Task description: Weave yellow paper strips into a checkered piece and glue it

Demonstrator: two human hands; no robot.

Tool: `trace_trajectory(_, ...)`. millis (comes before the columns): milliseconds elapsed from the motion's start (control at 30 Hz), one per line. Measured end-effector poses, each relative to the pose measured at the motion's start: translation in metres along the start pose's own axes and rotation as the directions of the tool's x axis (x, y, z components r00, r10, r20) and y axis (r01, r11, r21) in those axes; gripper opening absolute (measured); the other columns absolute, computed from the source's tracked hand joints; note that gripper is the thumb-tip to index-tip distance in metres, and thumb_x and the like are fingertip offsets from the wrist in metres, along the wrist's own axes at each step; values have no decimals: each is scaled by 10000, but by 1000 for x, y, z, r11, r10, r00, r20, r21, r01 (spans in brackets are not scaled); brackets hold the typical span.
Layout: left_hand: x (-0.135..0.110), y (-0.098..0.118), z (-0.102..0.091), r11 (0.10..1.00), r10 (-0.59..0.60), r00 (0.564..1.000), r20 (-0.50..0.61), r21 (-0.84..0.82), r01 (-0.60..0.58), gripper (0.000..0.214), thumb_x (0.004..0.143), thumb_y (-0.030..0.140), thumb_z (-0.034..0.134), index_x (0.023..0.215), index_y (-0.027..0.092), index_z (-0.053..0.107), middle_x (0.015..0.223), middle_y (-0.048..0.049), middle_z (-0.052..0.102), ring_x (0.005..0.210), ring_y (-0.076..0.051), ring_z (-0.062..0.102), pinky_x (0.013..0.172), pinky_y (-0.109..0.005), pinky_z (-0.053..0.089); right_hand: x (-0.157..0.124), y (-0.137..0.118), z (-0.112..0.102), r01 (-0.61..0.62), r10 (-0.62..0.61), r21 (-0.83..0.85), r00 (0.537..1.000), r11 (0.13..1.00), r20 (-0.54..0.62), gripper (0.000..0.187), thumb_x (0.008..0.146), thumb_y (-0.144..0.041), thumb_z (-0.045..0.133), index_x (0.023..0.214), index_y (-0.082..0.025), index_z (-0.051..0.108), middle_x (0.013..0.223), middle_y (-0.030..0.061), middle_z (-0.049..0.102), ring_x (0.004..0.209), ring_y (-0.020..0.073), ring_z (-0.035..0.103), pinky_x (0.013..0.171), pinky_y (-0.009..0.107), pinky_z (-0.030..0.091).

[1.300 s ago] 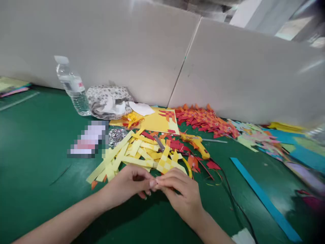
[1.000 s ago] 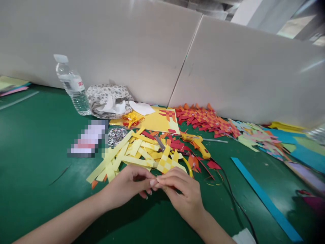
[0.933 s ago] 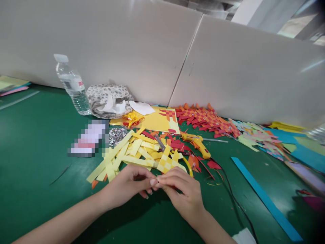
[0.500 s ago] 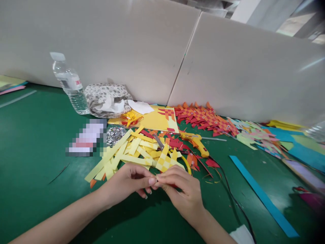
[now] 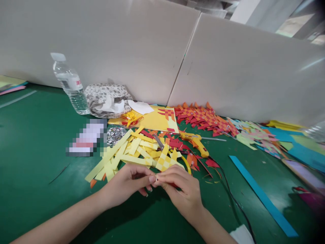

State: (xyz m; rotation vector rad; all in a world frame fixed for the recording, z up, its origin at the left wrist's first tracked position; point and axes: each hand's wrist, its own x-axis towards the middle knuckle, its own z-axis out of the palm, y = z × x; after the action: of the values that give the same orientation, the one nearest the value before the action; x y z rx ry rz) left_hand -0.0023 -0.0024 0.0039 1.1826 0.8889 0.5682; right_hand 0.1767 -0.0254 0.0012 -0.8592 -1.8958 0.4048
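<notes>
My left hand (image 5: pixel 129 183) and my right hand (image 5: pixel 179 186) meet fingertip to fingertip over the near edge of the paper pile. Both are closed in a pinch. Something tiny and pale shows between the fingertips, too small to name. Just beyond the hands lie yellow paper strips (image 5: pixel 122 154) and a woven yellow checkered paper piece (image 5: pixel 165 162). Scissors (image 5: pixel 159 141) with a yellow handle rest among the strips, partly covered. A yellow glue gun (image 5: pixel 196 142) lies to the right, its black cord running toward me. A bag of googly eyes (image 5: pixel 115 135) is left of the strips.
At the back stand a water bottle (image 5: pixel 69 84) and a patterned cloth pouch (image 5: pixel 108 96). Red-orange woven paper fish (image 5: pixel 203 117) are heaped by the grey partition (image 5: pixel 101 40). A blue paper strip (image 5: pixel 262 195) lies on the green table (image 5: pixel 35 169) at right.
The hands keep almost the same place. The fingertips have shifted slightly, and the small pale thing between them shows a little more.
</notes>
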Motion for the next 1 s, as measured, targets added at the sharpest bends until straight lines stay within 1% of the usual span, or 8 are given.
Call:
trace_trajectory(133, 2, 1, -1, 998, 37, 999, -3, 47, -37, 257, 750, 392, 605, 797, 157, 697, 713, -22, 642, 687, -125, 577, 591, -211, 490, 1, 1, 0, 22, -23, -46, 999, 999, -26, 150, 740, -60, 639, 816, -186, 668, 747, 28, 686, 677, 127, 622, 628, 262, 507)
trace_trajectory(233, 2, 4, -2, 990, 78, 995, -61, 120, -70, 221, 737, 362, 619, 811, 161, 677, 781, -26, 645, 706, -128, 570, 607, -225, 495, 2, 2, -1, 41, -42, -112, 999, 993, -14, 131, 764, -90, 622, 840, -191, 658, 771, 30, 683, 701, 134, 617, 654, 277, 510)
trace_trajectory(300, 2, 5, -1, 989, 105, 988, -110, 116, -92, 200, 713, 320, 644, 838, 165, 631, 797, -20, 633, 706, -129, 568, 595, -231, 495, 2, 3, -2, 61, -62, -153, 998, 986, -1, 120, 773, -97, 613, 847, -185, 650, 772, 36, 680, 707, 140, 614, 660, 287, 508)
trace_trajectory(367, 2, 7, -1, 990, 127, 983, -132, 79, -118, 199, 695, 283, 660, 834, 171, 571, 761, -4, 613, 697, -128, 568, 573, -230, 489, 3, 4, -3, 88, -86, -186, 996, 979, 17, 115, 778, -91, 605, 845, -177, 643, 772, 43, 677, 705, 144, 611, 657, 294, 504)
trace_trajectory(467, 2, 9, 0, 991, 129, 983, -132, 52, -123, 212, 688, 257, 664, 790, 184, 493, 705, 13, 602, 693, -130, 572, 564, -233, 484, 2, 5, -4, 125, -114, -211, 992, 970, 60, 124, 794, -80, 580, 857, -171, 634, 778, 47, 673, 710, 145, 609, 659, 300, 503)
trace_trajectory(600, 2, 8, -1, 994, 110, 986, -122, 35, -107, 272, 687, 238, 663, 814, 203, 425, 708, 16, 625, 699, -133, 573, 560, -238, 484, 1, 7, -4, 164, -147, -213, 985, 963, 95, 138, 786, -55, 582, 875, -154, 622, 777, 55, 669, 721, 146, 606, 665, 300, 502)
trace_trajectory(767, 2, 4, -1, 992, 124, 988, -88, 39, -121, 267, 708, 244, 644, 827, 209, 407, 724, 19, 627, 701, -130, 570, 558, -240, 483, -1, 7, -4, 178, -152, -210, 979, 961, 136, 158, 787, -37, 574, 889, -151, 614, 794, 59, 669, 746, 148, 603, 682, 305, 499)
trace_trajectory(1000, 4, 4, -2, 990, 137, 987, -78, 56, -133, 283, 712, 206, 631, 849, 211, 385, 711, 16, 642, 687, -128, 578, 562, -239, 470, 2, 4, -7, 199, -162, -221, 971, 955, 175, 143, 797, -40, 557, 887, -140, 604, 792, 66, 661, 742, 147, 593, 671, 298, 499)
